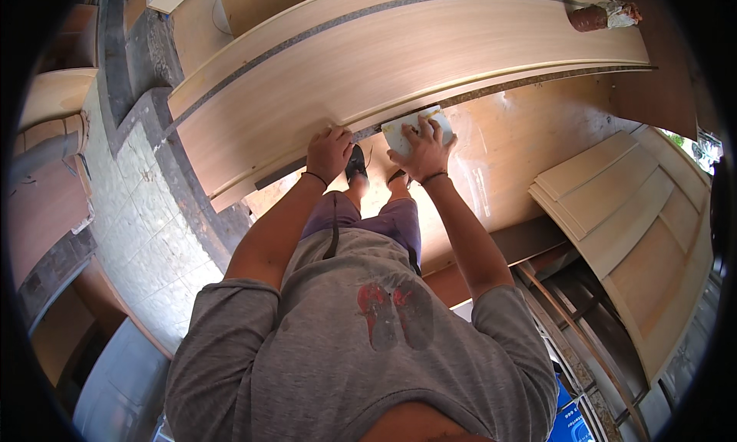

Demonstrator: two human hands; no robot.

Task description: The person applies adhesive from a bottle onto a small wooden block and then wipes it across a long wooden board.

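A long pale wood-veneer panel point(307, 81) lies across in front of me, with a dark strip along its far side and a dark near edge. My left hand point(330, 152) is closed on the near edge of that panel, its fingers bent over the rim. My right hand point(424, 154) spreads its fingers over a flat white rectangular pad point(395, 137) with yellowish marks, gripping it. The pad is up against the panel's dark near edge. What lies under the pad is hidden.
A brown roll with a whitish wrapped end point(603, 17) sits at the panel's far right. Stacked pale boards point(614, 204) lean on the right, above dark wooden framing point(591, 319). A smooth wooden board point(522, 143) lies beneath. Left are tiled floor point(146, 219) and more panels.
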